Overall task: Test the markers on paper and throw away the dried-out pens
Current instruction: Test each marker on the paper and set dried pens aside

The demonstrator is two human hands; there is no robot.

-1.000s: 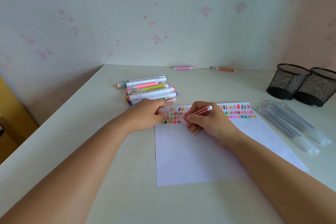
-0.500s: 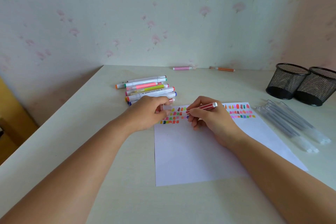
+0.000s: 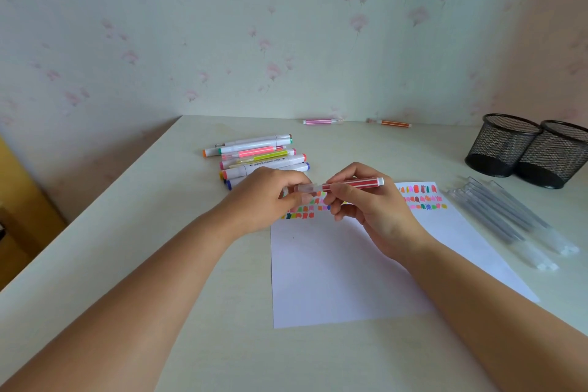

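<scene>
My right hand [image 3: 370, 207] holds a thin red marker [image 3: 353, 184] level above the top of the white paper [image 3: 343, 270]. My left hand [image 3: 270, 197] pinches a clear cap [image 3: 307, 188] that meets the marker's left end. Rows of small colour swatches [image 3: 420, 197] run across the paper's top edge, partly hidden by both hands. A pile of several thick markers [image 3: 257, 157] lies just behind my left hand.
Two black mesh cups [image 3: 528, 149] stand at the right rear. Several clear grey pens [image 3: 509, 219] lie right of the paper. A pink marker [image 3: 321, 121] and an orange marker [image 3: 389, 123] lie by the wall. The table's left edge falls off.
My right hand lifted the red marker from the paper and turned it level. My left hand brought the clear cap up to the marker's tip.
</scene>
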